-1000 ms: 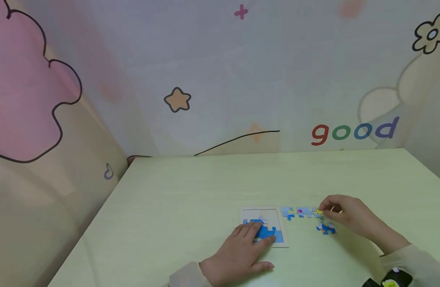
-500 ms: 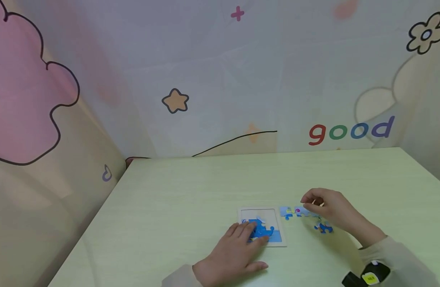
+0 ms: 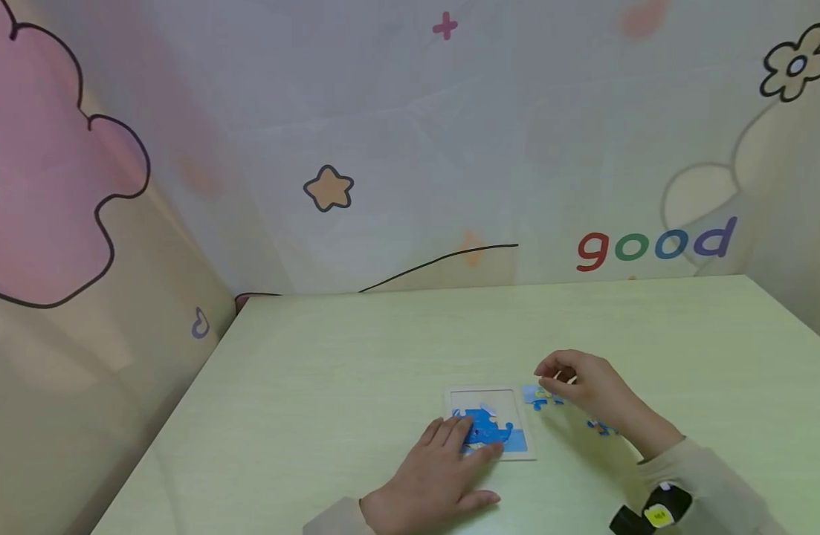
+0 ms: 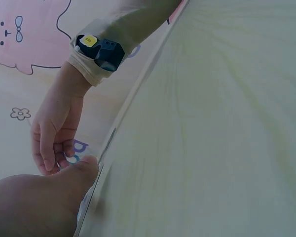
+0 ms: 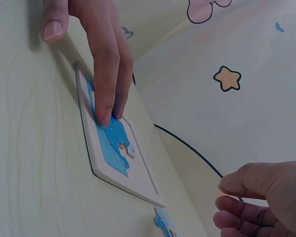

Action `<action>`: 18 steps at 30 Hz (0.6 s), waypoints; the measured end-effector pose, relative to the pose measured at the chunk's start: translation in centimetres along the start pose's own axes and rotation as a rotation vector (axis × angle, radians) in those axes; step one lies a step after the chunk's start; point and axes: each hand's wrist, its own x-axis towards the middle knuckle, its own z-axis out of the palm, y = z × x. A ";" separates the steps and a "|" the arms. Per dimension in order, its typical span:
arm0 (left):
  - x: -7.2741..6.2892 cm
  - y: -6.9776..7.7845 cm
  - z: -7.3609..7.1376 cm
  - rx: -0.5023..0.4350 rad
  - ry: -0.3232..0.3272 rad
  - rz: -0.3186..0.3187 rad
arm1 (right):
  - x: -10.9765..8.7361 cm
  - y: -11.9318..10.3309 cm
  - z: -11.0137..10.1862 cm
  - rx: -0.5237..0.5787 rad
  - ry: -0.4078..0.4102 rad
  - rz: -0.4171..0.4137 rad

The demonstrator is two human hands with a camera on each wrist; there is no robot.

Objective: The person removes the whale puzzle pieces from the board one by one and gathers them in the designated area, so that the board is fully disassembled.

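Observation:
My left hand (image 3: 433,472) rests with extended fingers on a pale-framed jigsaw puzzle (image 3: 493,388), covering its lower left part. Blue pieces (image 3: 488,431) fill the lower portion of the puzzle; its upper part is a bare pale backing. In the right wrist view, two left fingertips press on the blue area. My right hand (image 3: 586,383) hovers just right of the frame, over the loose puzzle pieces (image 3: 531,392), fingers loosely bent. Both wrist views show nothing between its thumb and fingers. Part of the row of pieces is hidden behind this hand.
Another loose piece (image 3: 598,427) lies near the right wrist, partly covered by it. The pale green tabletop (image 3: 329,364) stretches to a wall (image 3: 410,163) with printed drawings at the back and left. A black device (image 3: 657,511) is strapped on the right sleeve.
My right hand has moved left along the row of loose pieces, from its right end towards the puzzle frame. The left hand stays on the puzzle with little movement.

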 end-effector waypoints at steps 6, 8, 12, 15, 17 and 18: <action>0.0 0.0 0.1 -0.003 -0.020 -0.004 | 0.7 -0.7 1.3 0.035 -0.017 0.012; -0.1 -0.1 0.1 0.019 -0.003 0.003 | 0.9 -1.0 1.8 0.039 -0.021 0.013; -0.1 -0.1 0.2 0.043 0.018 0.008 | 1.3 -1.3 2.6 0.042 -0.025 -0.009; -0.1 0.0 0.2 0.033 0.008 -0.001 | 1.4 -1.4 3.1 0.049 -0.036 -0.032; 0.0 0.0 0.3 0.038 0.015 -0.004 | 1.4 -1.4 3.4 0.057 -0.048 -0.040; 0.0 -0.1 0.4 0.037 0.014 -0.005 | 1.5 -1.5 3.6 0.058 -0.056 -0.040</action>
